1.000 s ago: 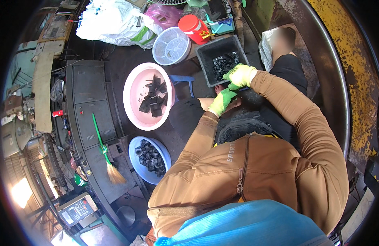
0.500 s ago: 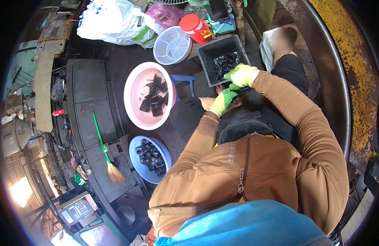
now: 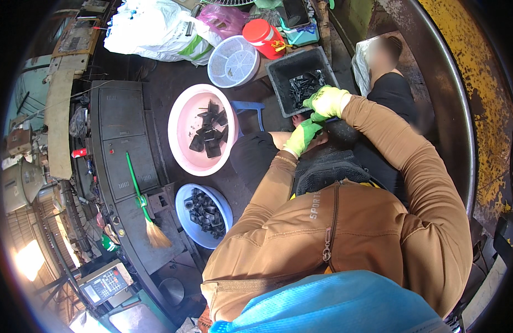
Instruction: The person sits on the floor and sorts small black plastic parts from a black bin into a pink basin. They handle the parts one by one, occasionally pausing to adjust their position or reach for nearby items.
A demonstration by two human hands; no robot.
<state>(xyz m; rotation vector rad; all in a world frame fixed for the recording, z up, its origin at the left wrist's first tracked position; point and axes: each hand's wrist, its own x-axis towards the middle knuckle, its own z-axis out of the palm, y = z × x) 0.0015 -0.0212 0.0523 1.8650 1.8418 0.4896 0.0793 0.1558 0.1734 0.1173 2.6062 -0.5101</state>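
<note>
Both my hands wear yellow-green gloves and meet just in front of the near edge of a dark grey bin [image 3: 279, 91]. My right hand [image 3: 328, 102] is closed, its fingertips beside the bin's near right corner. Just below it, my left hand [image 3: 304, 137] is closed too, with its fingers up against the right one. Whatever is between them is hidden by the gloves. Inside the bin lies a heap of thin black pieces [image 3: 307, 85]. To the left, a pink basin [image 3: 177, 130] contains black finned parts [image 3: 211, 135].
Nearer to me, a blue basin [image 3: 183, 226] has small black pieces in it. A white basket [image 3: 233, 64] and a red jug [image 3: 263, 36] stand beyond. A green-handled broom [image 3: 135, 180] lies against a dark cabinet [image 3: 123, 122]. Another person [image 3: 392, 91] is at the far right.
Both hands stay in nearly the same place and pose. The other person's arm, at the far right, has shifted slightly.
</note>
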